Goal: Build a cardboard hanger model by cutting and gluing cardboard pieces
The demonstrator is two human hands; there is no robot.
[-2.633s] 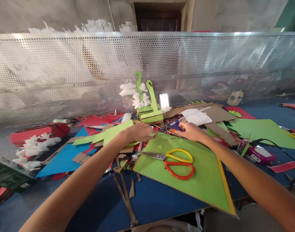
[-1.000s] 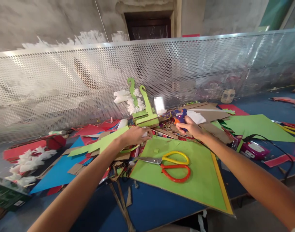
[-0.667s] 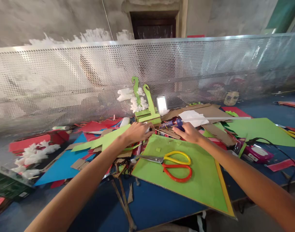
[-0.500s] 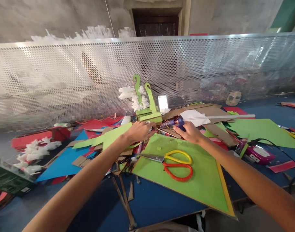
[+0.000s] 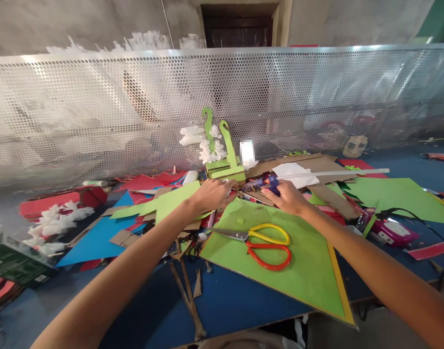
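Observation:
My right hand (image 5: 287, 198) is wrapped round the handle of a blue glue gun (image 5: 260, 183). A long translucent glue stick (image 5: 347, 172) juts out of the gun's back to the right. The nozzle points left, close to the fingertips of my left hand (image 5: 215, 194). Those fingers are bent and pinched together; a small whitish bit shows at them, but what they hold is unclear. Just behind stands a light green paper-covered box (image 5: 227, 175) with two hooked green strips. Below the hands, scissors (image 5: 260, 241) with yellow and red handles lie on a green sheet (image 5: 298, 281).
Blue paper (image 5: 94, 247), red scraps and cardboard pieces (image 5: 320, 162) litter the blue table (image 5: 239, 295). White tissue ruffles (image 5: 61, 218) lie at left near a dark green box (image 5: 18, 259). A perforated metal panel (image 5: 152, 106) runs along the back. A pink device (image 5: 392, 230) with a black cable sits right.
The view has shifted slightly. Both hands stay almost in place, with the glue gun still in my right hand and its nozzle by my left fingers.

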